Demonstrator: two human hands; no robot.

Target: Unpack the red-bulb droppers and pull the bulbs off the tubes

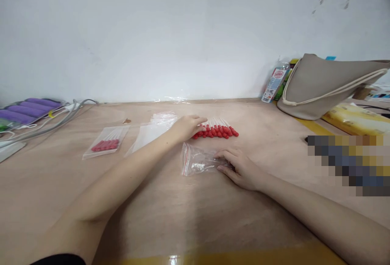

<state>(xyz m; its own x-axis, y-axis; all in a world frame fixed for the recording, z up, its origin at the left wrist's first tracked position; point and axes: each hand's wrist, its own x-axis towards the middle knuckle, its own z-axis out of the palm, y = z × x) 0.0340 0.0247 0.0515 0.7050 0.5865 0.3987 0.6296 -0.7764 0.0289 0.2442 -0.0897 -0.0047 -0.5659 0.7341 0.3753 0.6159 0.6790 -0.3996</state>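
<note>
My left hand (191, 127) reaches over the left end of a row of white sticks with red tips (217, 130). Its fingers are stretched out and its thumb is apart from them, beside the red tips; whether it touches a stick is hard to see. Nearer to me, a clear zip bag (199, 162) lies flat with its red-lined mouth facing left. The fingers and thumb of my right hand (239, 168) are closed on the bag's right end. The bag shows no sticks inside.
To the left lies a filled zip bag (105, 143) of red-tipped sticks. Flat bags (146, 133) lie partly behind my left forearm. Purple rolls (30, 110) and grey cables (71, 110) are at far left. A bottle (276, 82), grey bag (326, 84) and yellow pack (359, 121) stand right.
</note>
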